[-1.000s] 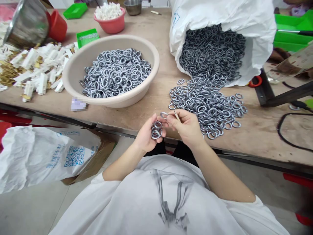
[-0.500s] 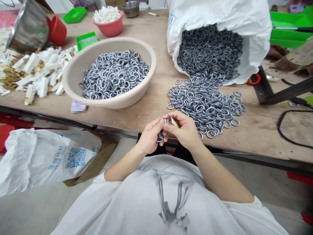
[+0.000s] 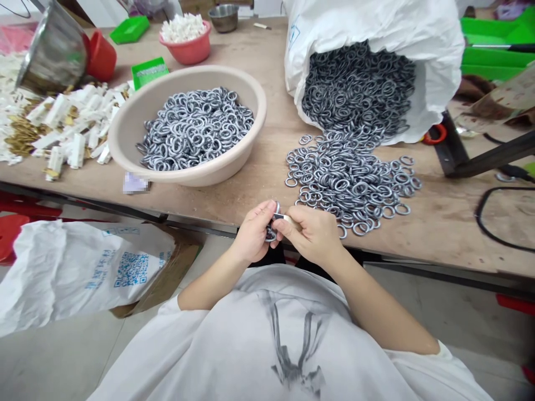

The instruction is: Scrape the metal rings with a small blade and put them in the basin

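- Center: left hand [image 3: 253, 233] pinches a ring [image 3: 277, 206], with others [image 3: 271, 235] in its palm.
- Right hand [image 3: 312, 235] grips a small knife [image 3: 287, 218] at that ring.
- Seemingly unfinished; loose pile [image 3: 353, 186] lies right of center.

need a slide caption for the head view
Left hand pinching a gray ring, right hand holding a small pale-handled tool close to it, near a loose pile of rings.

Before us on the table [image 3: 451, 236], we have a basin [image 3: 213, 171] holding rings [image 3: 196, 131] at left, a loose pile of rings [image 3: 353, 186] at right, and behind that pile a sack [image 3: 376, 22].
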`<state>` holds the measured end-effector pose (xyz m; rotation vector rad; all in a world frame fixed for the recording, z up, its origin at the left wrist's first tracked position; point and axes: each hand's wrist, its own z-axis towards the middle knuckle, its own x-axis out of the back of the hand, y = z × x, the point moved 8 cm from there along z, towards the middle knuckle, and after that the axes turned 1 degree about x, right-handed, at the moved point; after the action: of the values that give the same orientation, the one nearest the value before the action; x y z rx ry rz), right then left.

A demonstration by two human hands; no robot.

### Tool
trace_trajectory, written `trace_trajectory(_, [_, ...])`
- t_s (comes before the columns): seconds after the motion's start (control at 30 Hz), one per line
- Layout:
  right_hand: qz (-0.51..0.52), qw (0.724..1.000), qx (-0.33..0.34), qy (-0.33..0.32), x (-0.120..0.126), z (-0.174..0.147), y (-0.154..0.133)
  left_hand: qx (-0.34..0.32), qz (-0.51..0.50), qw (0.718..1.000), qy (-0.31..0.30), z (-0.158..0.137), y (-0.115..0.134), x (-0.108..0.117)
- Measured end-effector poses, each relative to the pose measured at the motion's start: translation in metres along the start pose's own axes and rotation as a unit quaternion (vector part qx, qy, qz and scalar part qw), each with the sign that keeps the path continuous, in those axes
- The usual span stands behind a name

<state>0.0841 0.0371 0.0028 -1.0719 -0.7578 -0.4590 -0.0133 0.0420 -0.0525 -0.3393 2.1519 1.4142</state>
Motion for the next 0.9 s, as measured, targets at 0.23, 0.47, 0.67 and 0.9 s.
trace_trajectory(0.23, [0.034, 0.996, -0.071, -0.036, -0.011, 0.002, 0.006, 0.011, -0.005, 1.0, -0.016, 0.005, 0.001, 0.004])
trace_trajectory(0.47, [-0.151, 0.973, -0.172, -0.01, 0.001, 0.034, 0.038, -0.015, 0.031, 0.999, -0.036, -0.007, 0.006, 0.005])
trace_trajectory(0.67, [-0.305, 0.937, -0.166, -0.05, -0.002, 0.062, 0.06, -0.086, 0.052, 0.994, 0.034, -0.008, 0.024, 0.021])
trace_trajectory(0.9, [0.031, 0.989, -0.141, -0.025, -0.009, 0.054, 0.044, -0.059, 0.032, 0.996, 0.056, 0.002, 0.021, 0.033])
